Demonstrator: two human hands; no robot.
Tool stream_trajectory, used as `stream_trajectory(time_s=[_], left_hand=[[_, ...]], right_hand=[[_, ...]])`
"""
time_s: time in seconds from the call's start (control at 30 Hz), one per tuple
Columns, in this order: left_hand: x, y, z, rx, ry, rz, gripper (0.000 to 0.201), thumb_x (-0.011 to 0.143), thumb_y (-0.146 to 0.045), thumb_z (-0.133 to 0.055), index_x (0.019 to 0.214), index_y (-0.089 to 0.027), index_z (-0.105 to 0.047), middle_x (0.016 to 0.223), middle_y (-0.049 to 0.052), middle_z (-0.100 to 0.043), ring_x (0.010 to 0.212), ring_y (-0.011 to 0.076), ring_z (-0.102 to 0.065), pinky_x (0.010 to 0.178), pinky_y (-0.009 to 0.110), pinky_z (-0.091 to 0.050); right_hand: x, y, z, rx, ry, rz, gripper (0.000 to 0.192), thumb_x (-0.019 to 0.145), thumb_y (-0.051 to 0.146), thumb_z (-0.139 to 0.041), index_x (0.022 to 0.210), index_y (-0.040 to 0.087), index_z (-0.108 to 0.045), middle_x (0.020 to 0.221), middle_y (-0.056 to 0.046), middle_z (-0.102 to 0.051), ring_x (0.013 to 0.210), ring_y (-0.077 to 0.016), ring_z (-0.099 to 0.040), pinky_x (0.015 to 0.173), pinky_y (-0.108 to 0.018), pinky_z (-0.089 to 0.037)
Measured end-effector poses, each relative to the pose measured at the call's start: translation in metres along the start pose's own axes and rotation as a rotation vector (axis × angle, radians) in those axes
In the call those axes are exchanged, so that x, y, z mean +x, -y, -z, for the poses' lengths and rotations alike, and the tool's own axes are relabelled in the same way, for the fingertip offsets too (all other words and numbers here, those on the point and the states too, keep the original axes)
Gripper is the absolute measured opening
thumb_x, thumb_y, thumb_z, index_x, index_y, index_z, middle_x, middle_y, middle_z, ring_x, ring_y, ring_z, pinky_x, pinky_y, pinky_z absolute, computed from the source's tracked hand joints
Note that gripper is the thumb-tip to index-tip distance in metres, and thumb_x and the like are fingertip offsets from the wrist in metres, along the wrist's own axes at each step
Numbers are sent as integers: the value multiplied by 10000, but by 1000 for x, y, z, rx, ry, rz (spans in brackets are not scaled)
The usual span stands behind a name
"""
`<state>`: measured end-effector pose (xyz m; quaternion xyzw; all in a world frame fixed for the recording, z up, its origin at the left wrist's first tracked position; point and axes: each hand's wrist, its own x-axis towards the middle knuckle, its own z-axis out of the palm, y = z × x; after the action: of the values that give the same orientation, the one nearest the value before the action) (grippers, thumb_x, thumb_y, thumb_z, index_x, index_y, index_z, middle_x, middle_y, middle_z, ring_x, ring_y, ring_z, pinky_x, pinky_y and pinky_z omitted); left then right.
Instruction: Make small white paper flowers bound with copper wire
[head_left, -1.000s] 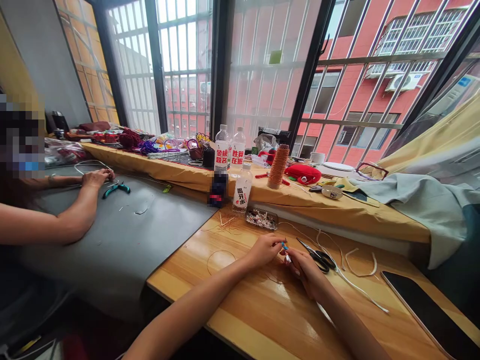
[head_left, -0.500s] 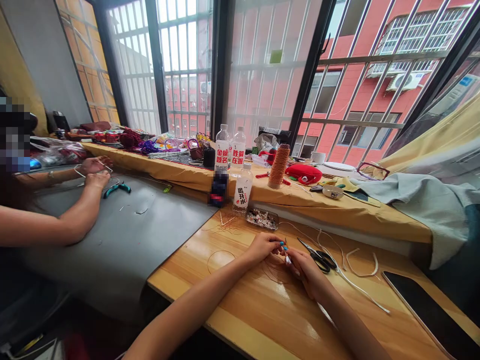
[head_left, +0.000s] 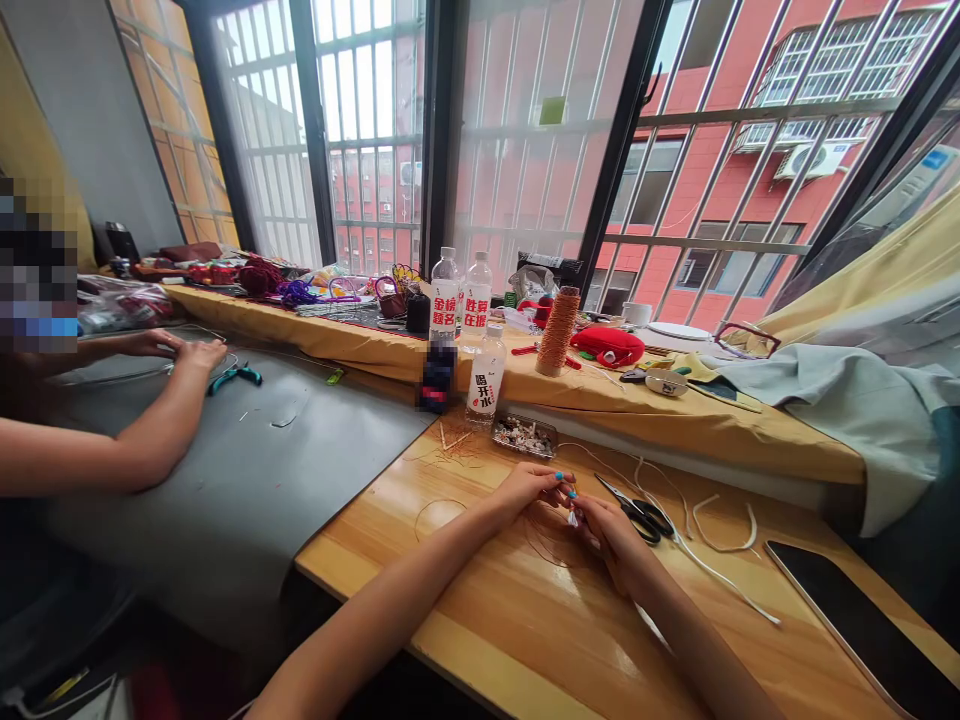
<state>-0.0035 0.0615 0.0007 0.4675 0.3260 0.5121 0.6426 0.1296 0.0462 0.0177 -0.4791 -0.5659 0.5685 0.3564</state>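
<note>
My left hand (head_left: 534, 486) and my right hand (head_left: 609, 528) meet over the wooden table, fingertips nearly touching. The thumb and fingers of my left hand are pinched at a thin brown thread (head_left: 573, 481). Between the fingers of my right hand is a small white piece (head_left: 574, 518), partly hidden, its kind too small to make out. Loose loops of brown thread (head_left: 546, 545) lie on the table under both hands. Black-handled scissors (head_left: 646, 520) rest just right of my right hand, with a white cord (head_left: 724, 580) running past them.
A tray of small beads (head_left: 525, 437) stands behind my hands, beside a labelled bottle (head_left: 487, 380). A phone (head_left: 855, 620) lies at the right. An orange thread cone (head_left: 558, 335) is on the cloth-covered ledge. At the left, a co-worker's hands (head_left: 176, 350) handle wire near pliers (head_left: 235, 378).
My left fingertips have drawn slightly apart from my right ones, and the white piece shows a little differently. The co-worker's hands have lowered with the wire.
</note>
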Motion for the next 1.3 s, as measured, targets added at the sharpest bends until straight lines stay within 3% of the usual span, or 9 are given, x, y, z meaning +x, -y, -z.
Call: stream_trajectory(time_s=[0.23, 0.43, 0.6, 0.93, 1.07, 1.2, 1.3], left_hand=[[8, 4, 8, 374, -55, -47, 268, 658, -135, -521, 894, -90, -640, 650, 20, -620, 532, 61, -457, 582, 193, -377], [8, 6, 11, 805, -86, -199, 282, 684, -120, -460, 894, -119, -648, 803, 54, -662, 688, 123, -550, 678, 227, -417], [4, 4, 10, 1024, -85, -361, 253, 732, -155, -451, 884, -142, -653, 834, 49, -659, 745, 126, -562, 701, 206, -417], [0, 2, 9, 1091, -63, -532, 199, 751, -178, -483, 834, -126, -656, 781, 52, -645, 707, 114, -549, 659, 182, -399], [-1, -2, 8, 1049, -91, -488, 190, 739, -178, -491, 802, -123, -661, 736, 41, -642, 666, 104, -534, 621, 175, -383], [-1, -6, 8, 989, -115, -411, 186, 726, -198, -495, 760, -118, -659, 660, 22, -620, 601, 90, -505, 571, 170, -364], [0, -4, 8, 920, -65, -304, 198, 724, -223, -485, 752, -116, -649, 615, 7, -596, 554, 78, -482, 536, 163, -355]], right_hand=[[-2, -1, -1, 22, 1, 15, 182, 641, 331, -469, 628, 159, -524, 420, 54, -421, 301, -36, -242, 340, -205, -125], [4, -9, 1, 13, -7, 0, 196, 627, 332, -480, 631, 148, -548, 417, 54, -417, 302, -36, -250, 330, -206, -117], [2, -9, 2, 46, 12, 14, 219, 613, 346, -514, 650, 136, -563, 446, 54, -437, 313, -23, -258, 342, -193, -131], [-6, 1, -2, 68, 0, -9, 150, 602, 296, -494, 554, 154, -501, 406, 60, -375, 341, -38, -254, 339, -186, -128], [-1, -3, -1, 44, 3, -15, 159, 609, 304, -488, 556, 155, -485, 375, 65, -376, 305, -31, -245, 326, -179, -118], [10, -11, 7, 87, -128, -39, 195, 606, 344, -528, 593, 162, -457, 416, 49, -464, 270, -20, -245, 303, -170, -120], [15, -15, 13, 161, -182, -28, 268, 568, 378, -593, 682, 168, -471, 501, 34, -529, 273, -14, -267, 298, -160, -131]])
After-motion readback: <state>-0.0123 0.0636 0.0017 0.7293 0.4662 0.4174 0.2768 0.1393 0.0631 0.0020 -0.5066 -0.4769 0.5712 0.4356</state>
